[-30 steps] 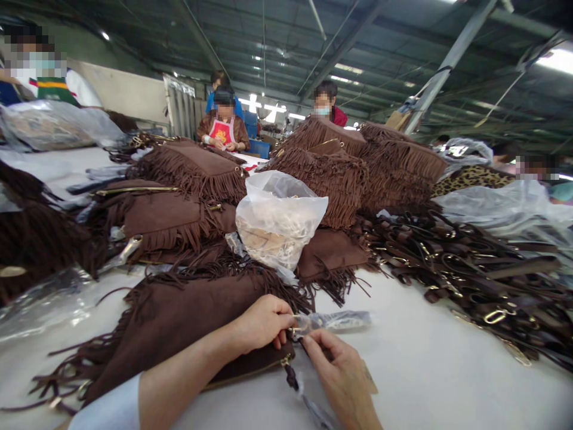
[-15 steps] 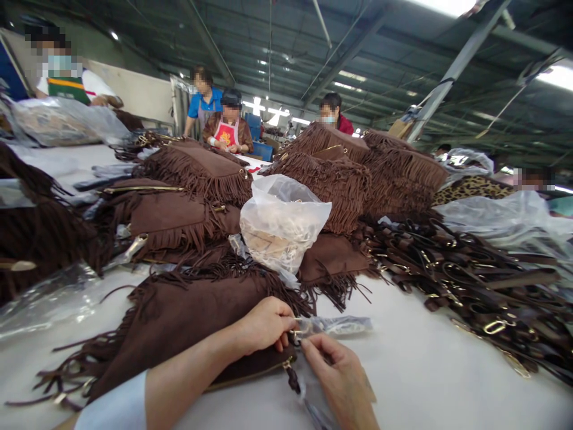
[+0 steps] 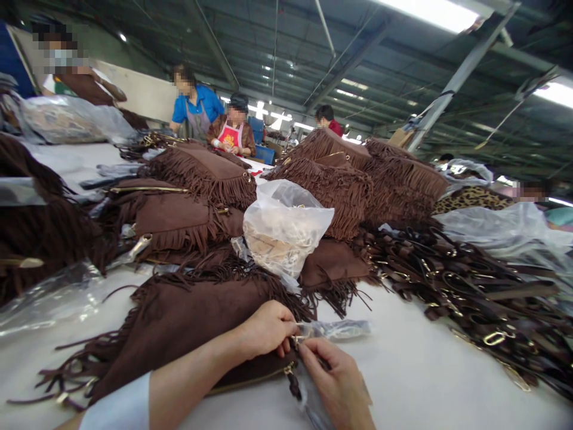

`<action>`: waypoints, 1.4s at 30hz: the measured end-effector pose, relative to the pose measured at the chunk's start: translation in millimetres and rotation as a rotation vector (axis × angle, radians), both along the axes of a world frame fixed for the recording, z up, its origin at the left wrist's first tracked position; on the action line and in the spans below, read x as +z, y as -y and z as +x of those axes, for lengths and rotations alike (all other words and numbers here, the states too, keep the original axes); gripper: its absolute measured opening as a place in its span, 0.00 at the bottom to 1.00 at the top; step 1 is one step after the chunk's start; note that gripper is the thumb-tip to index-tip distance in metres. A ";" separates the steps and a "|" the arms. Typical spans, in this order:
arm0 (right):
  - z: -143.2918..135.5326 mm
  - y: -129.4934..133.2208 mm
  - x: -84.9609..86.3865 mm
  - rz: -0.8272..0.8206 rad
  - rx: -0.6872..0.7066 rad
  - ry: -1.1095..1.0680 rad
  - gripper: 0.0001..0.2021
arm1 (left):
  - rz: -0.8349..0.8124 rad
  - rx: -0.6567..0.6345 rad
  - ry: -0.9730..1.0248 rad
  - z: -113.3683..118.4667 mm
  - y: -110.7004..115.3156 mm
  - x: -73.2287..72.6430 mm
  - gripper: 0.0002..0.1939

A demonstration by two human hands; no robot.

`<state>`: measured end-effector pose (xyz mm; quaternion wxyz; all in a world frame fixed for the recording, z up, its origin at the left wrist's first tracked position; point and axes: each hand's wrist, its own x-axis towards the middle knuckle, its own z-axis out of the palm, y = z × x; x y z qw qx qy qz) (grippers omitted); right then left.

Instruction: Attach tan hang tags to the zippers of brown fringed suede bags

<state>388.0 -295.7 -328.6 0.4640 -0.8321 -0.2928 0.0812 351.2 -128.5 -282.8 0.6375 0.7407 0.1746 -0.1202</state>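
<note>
A dark brown fringed bag point(image 3: 188, 322) lies flat on the white table, its zipper edge toward me. At its right end, my left hand point(image 3: 268, 327) is closed in a pinch on a small metal clasp. My right hand point(image 3: 333, 373) is pinched right beside it, its fingertips at the same fitting; what they grip is too small to tell. A strap end wrapped in clear plastic point(image 3: 338, 328) extends to the right from the clasp. The zipper pull point(image 3: 293, 382) with a dark tassel hangs at the bag's corner, beside more plastic wrap.
An open plastic bag of tan pieces point(image 3: 284, 233) stands behind my hands. Stacked fringed bags point(image 3: 326, 185) rise beyond it. Dark straps with gold buckles point(image 3: 474, 292) are heaped at the right. Several people work in the background.
My right fingertips have moved slightly closer to my left hand at the clasp. The background people have shifted, and one at the far left now holds up a brown piece. The view has tilted a little.
</note>
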 end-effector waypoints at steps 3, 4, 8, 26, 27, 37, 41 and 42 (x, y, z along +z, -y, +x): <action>3.6 1.2 1.9 -0.010 0.054 0.007 0.18 | -0.002 0.002 0.004 0.6 0.0 -3.0 0.11; 4.2 0.6 2.7 -0.008 0.069 0.002 0.18 | -0.002 0.002 0.008 0.9 0.0 -4.1 0.12; 2.9 -4.1 3.6 0.014 0.053 -0.042 0.19 | 0.000 0.008 0.028 1.8 0.3 -8.6 0.10; -2.8 -5.0 7.2 -0.071 0.003 -0.056 0.23 | -0.035 -0.050 0.228 -13.8 -3.7 -12.8 0.19; -2.3 -3.3 6.8 -0.081 0.011 -0.037 0.23 | -0.020 -0.037 0.247 -13.7 -4.4 -13.8 0.21; -3.3 -11.3 15.2 0.086 0.071 0.204 0.17 | 0.132 0.048 0.488 -14.9 -25.8 14.1 0.38; -1.6 -26.0 30.0 0.137 0.175 0.204 0.14 | 0.070 0.043 0.570 -18.8 -18.1 26.3 0.37; 0.3 -27.9 32.0 0.140 0.199 0.191 0.15 | 0.038 0.048 0.572 -18.5 -17.2 26.4 0.36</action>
